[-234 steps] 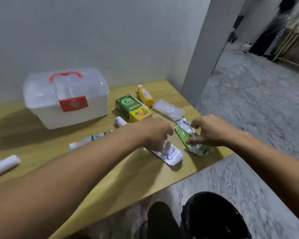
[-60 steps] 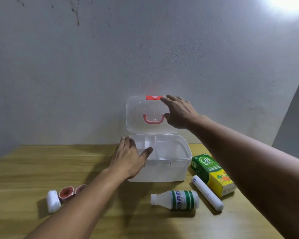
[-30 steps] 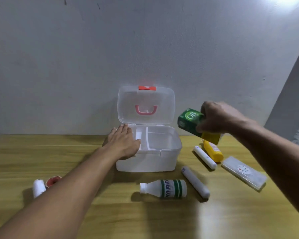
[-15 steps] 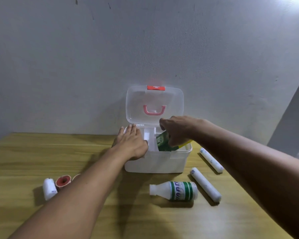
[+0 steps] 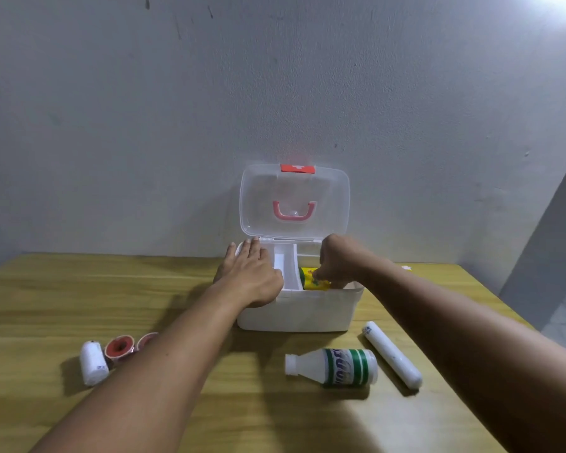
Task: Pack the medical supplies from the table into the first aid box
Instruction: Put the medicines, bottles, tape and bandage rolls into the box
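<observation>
The white first aid box (image 5: 307, 312) stands open at the back of the wooden table (image 5: 46, 305), its clear lid (image 5: 294, 201) upright against the wall. My left hand (image 5: 252, 276) lies flat on the box's left rim, fingers spread. My right hand (image 5: 337, 263) reaches into the right compartment, fingertips on the green and yellow carton (image 5: 314, 281) lying inside. On the table in front lie a white bottle with a green label (image 5: 337, 367) and a white bandage roll (image 5: 392, 358).
At the left lie a small white gauze roll (image 5: 94, 362) and two red-cored tape rolls (image 5: 121, 346), partly behind my left forearm. The grey wall stands close behind the box. The table's right edge drops off by a grey pillar.
My right hand has lowered the green and yellow carton deeper into the right compartment, where it now lies flat. My left hand has stayed on the box's left rim.
</observation>
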Motion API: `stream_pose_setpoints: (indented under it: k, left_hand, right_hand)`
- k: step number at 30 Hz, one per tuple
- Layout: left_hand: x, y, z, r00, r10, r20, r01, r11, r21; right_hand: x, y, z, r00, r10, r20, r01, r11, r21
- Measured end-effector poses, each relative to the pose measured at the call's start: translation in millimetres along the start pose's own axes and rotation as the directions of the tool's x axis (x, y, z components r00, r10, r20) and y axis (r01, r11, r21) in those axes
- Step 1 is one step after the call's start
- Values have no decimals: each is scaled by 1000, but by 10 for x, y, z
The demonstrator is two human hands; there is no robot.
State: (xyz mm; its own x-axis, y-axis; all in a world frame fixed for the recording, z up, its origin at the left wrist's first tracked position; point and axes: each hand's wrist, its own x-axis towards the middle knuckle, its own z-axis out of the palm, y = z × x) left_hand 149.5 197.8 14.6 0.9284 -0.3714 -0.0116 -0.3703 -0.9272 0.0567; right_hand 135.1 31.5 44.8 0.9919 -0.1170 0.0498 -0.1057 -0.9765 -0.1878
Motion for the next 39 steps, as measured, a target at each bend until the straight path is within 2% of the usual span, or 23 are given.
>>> stream_pose_setpoints:
  k: [3, 7, 12, 15, 18, 21, 24, 27, 29, 32, 37, 39]
  left_hand:
    - [10, -1, 6, 1000, 0, -4, 0, 1000, 5]
    - [-9, 1, 0, 1000, 13, -5, -13, 1000, -14]
    - [5, 15, -86, 999, -1, 38, 2, 999, -32]
    - [19, 56, -146, 1000, 18, 13, -18, 1000, -16]
    - [27, 116, -223, 996, 71, -49, -74, 995, -66]
    - [50, 200, -209, 994, 100, -53, -104, 991, -89]
    - [55, 270, -114, 995, 99, -33, -102, 990, -99]
    - [109, 229, -100, 990, 110, -88, -114, 993, -42]
    - [154, 159, -119, 981, 93, -170, -93, 996, 9]
    - [151, 139, -157, 967, 79, -242, -86, 996, -20]
    - [-8, 365, -117, 995, 103, -13, -104, 991, -88]
    - [-25, 386, -46, 995, 101, -14, -102, 990, -101]
  right_hand:
    - [-21, -22, 17, 998, 11, 55, -16, 996, 93]
    - [-104, -38, 24, 999, -39, 26, 32, 977, 211]
    - [-320, 90, -166, 986, -121, -115, 135, 983, 123]
    - [-582, 225, -323, 980, -170, -100, 178, 981, 74]
    - [-798, 461, -441, 985, -143, -101, 150, 986, 70]
    - [-855, 719, -452, 982, -81, -173, 111, 980, 167]
    - [-908, 894, -423, 986, -63, -154, 115, 928, 353]
    - [-985, 934, -357, 981, -178, -76, 194, 911, 363]
    - [-1013, 892, -279, 971, -217, -97, 236, 925, 299]
    - [-996, 822, -187, 959, -232, -161, 268, 930, 253]
    - [-952, 859, -64, 947, -242, -210, 294, 915, 275]
    - [-994, 922, -27, 945, -204, -255, 301, 848, 436]
